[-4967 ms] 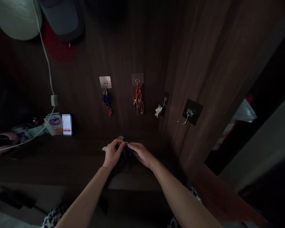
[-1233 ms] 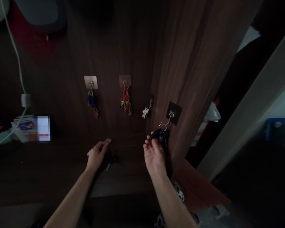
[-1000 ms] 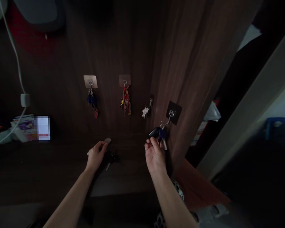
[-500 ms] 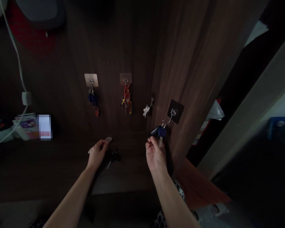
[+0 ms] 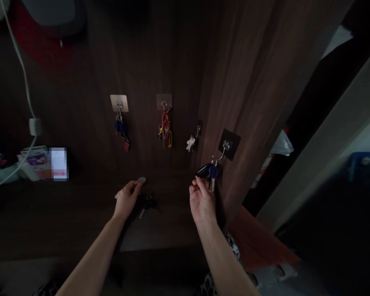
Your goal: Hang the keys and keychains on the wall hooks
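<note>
My left hand (image 5: pixel 128 200) is closed on a flat, pale, elongated piece (image 5: pixel 142 180) low on the left; its kind I cannot make out. Just to the right of that hand, a dark bunch of keys (image 5: pixel 148 202) lies on the brown wooden surface. On the right, my right hand (image 5: pixel 203 202) has its fingertips pinched at the lower end of a black key fob (image 5: pixel 204 169). The fob and a blue-headed key (image 5: pixel 213 172) hang from a curved metal hook (image 5: pixel 224 149) on a dark square pad. Fingers partly hide what hangs below the fob.
Keys with blue heads (image 5: pixel 121 126), keys on red cords (image 5: pixel 165 126) and silver keys (image 5: pixel 190 143) hang from other wall hooks. A white cable (image 5: pixel 24 78) runs down the left, near small boxes (image 5: pixel 37 158). A wooden side panel (image 5: pixel 259 102) stands at right.
The fob and blue-headed key have shifted slightly to the right on their hook, and more of the key shows beside my right hand. My left hand keeps its hold.
</note>
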The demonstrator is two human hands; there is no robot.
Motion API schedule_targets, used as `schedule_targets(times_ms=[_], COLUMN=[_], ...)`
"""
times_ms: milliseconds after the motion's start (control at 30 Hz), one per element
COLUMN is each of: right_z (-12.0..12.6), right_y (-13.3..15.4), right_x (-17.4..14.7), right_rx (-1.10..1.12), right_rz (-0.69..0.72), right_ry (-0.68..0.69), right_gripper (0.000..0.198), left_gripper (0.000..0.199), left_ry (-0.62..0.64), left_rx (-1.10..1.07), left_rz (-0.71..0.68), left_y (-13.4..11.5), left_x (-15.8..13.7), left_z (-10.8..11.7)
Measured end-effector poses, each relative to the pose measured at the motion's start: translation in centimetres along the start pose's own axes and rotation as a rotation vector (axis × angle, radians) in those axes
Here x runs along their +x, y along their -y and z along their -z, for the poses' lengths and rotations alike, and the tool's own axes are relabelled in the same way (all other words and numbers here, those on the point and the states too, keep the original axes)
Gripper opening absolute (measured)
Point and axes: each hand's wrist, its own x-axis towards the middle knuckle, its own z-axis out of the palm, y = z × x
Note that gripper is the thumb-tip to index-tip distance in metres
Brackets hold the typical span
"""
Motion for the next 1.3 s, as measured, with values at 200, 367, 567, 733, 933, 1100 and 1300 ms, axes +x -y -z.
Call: schedule_targets(times_ms=[200, 367, 567, 733, 933, 1100, 1300], right_z=[-0.2, 0.1, 0.8, 1.5, 1.7, 0.8, -1.0], right_y=[0.1, -0.9, -3.2, -3.8, -4.0, -4.1, -4.1], right_x=[-0.2, 0.2, 1.5, 2.0, 1.8, 1.0, 0.6], right_rx=[0.025, -0.002, -0.164, -0.276, -0.364, -0.606, -0.938], right_rz=[-0.018, -0.05, -0.128, -0.186, -0.252, -0.326, -0.37], right_ry=[-0.006, -0.001, 0.01, -0.062, -0.046, 0.158, 0.551], right_gripper=[0.021, 0.021, 0.023, 0.024, 0.023, 0.019, 0.01], left_gripper=[0.032, 0.031, 0.031, 0.033, 0.035, 0.04, 0.042], left_ry=[0.014, 0.008, 0.011, 0.014, 0.01, 0.031, 0.041], left_rx=[-0.003, -0.018, -0.014, -0.022, -0.008, -0.004, -0.022], left_rz=[0.005, -0.003, -0.004, -0.003, -0.027, -0.051, -0.022], left_y=[0.1, 0.1, -0.1, 0.0, 0.1, 0.0, 0.0], left_x=[0.1, 0.0, 0.0, 0.0, -0.2, -0.2, -0.2], left_z=[0.0, 0.0, 0.1, 0.1, 0.2, 0.3, 0.4])
